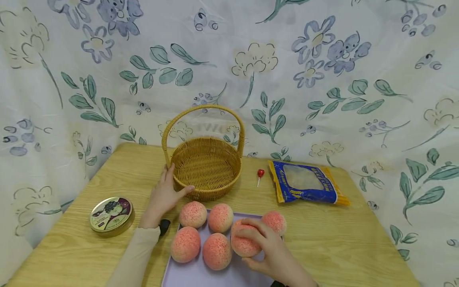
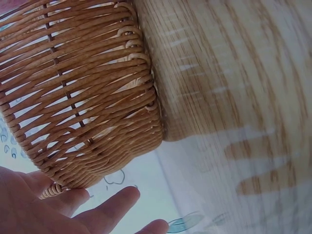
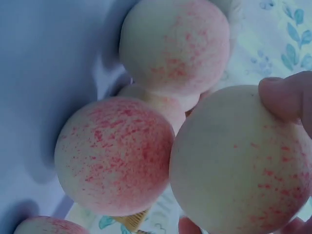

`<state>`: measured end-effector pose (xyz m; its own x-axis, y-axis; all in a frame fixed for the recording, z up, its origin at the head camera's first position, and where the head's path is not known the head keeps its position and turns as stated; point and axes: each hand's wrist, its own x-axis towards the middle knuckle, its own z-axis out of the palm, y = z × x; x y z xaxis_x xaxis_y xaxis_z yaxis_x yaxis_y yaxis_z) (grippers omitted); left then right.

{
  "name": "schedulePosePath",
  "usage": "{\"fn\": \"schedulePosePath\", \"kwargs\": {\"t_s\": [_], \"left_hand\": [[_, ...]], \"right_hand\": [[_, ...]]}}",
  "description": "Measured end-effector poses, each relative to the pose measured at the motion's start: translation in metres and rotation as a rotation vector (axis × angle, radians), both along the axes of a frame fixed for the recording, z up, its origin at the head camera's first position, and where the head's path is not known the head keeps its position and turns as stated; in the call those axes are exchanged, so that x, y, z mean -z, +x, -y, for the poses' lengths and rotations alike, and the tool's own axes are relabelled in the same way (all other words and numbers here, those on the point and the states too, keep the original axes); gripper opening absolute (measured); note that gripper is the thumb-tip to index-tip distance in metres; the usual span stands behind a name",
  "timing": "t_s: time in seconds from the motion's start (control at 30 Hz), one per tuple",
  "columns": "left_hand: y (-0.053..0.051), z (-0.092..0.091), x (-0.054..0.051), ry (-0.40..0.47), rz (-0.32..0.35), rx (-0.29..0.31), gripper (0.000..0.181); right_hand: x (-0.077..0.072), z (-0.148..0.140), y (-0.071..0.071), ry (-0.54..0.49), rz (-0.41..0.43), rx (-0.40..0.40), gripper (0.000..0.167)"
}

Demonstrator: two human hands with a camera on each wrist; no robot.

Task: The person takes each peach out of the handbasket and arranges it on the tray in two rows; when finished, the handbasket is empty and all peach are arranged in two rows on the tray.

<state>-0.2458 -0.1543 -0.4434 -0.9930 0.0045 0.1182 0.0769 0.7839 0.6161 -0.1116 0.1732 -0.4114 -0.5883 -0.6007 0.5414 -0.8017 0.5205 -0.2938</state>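
Observation:
In the head view, my right hand (image 1: 270,255) holds a pink-and-white peach (image 1: 244,242) over the right part of a lilac tray (image 1: 204,275). In the right wrist view, thumb and fingertips grip this peach (image 3: 224,161) from opposite sides, close against another peach (image 3: 114,156). Several more such peaches (image 1: 217,251) sit on the tray. My left hand (image 1: 165,199) touches the left side of a round wicker basket (image 1: 211,194) that has a tall handle and nothing inside. Its fingers look spread and nearly straight beside the basket's rim in the left wrist view.
A round tin (image 1: 111,217) with grapes on its lid stands at the table's left. Right of the basket lies a red lollipop (image 1: 260,173), and beyond it a blue-and-yellow packet (image 1: 305,183). A floral cloth (image 1: 215,87) hangs behind the wooden table (image 1: 337,239).

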Motion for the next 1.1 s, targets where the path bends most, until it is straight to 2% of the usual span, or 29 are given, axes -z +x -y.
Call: {"fn": "schedulePosePath", "kwargs": {"t_s": [0.13, 0.23, 0.33, 0.5, 0.7, 0.9, 1.1], "left_hand": [[0.002, -0.002, 0.002, 0.004, 0.009, 0.018, 0.114], [0.002, -0.002, 0.002, 0.007, 0.003, 0.014, 0.114], [0.002, -0.001, 0.001, 0.005, -0.003, 0.007, 0.113], [0.003, -0.001, -0.001, 0.005, 0.013, 0.009, 0.113], [0.006, -0.004, -0.002, 0.004, 0.013, 0.01, 0.113], [0.007, -0.006, -0.004, 0.009, 0.012, 0.013, 0.112], [0.006, -0.006, -0.002, 0.011, 0.016, 0.016, 0.113]], "right_hand": [[-0.001, -0.006, 0.009, 0.038, -0.002, 0.037, 0.077], [0.0, -0.009, 0.017, 0.092, 0.027, 0.061, 0.079], [0.005, -0.008, 0.022, 0.09, 0.08, 0.056, 0.079], [0.013, -0.007, 0.023, 0.025, 0.129, 0.032, 0.078], [0.022, -0.009, 0.024, 0.097, 0.111, 0.08, 0.078], [0.03, -0.013, 0.026, 0.149, 0.175, 0.139, 0.077], [0.028, -0.013, 0.028, 0.159, 0.208, 0.167, 0.078]]}}
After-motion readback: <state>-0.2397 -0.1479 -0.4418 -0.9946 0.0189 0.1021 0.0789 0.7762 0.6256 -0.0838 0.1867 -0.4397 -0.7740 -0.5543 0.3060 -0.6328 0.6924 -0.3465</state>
